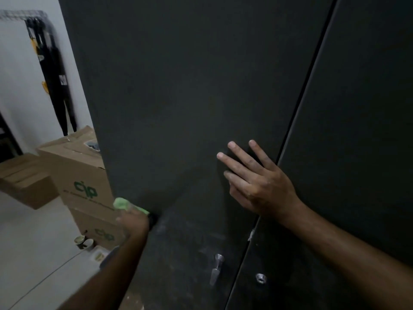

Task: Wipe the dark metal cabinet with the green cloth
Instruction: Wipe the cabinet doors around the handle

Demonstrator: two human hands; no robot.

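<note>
The green cloth is held by the left hand against the left edge of the cabinet, low on the door and above the level of the handle; the hand is blurred, so how tightly the fingers are curled cannot be told. The unwiped face is judged to lie up and to the right of the cloth, the door's long axis running upward. Further up, the right hand is pressed flat on the door with fingers spread, holding nothing. Cardboard boxes are seen beyond.
</note>
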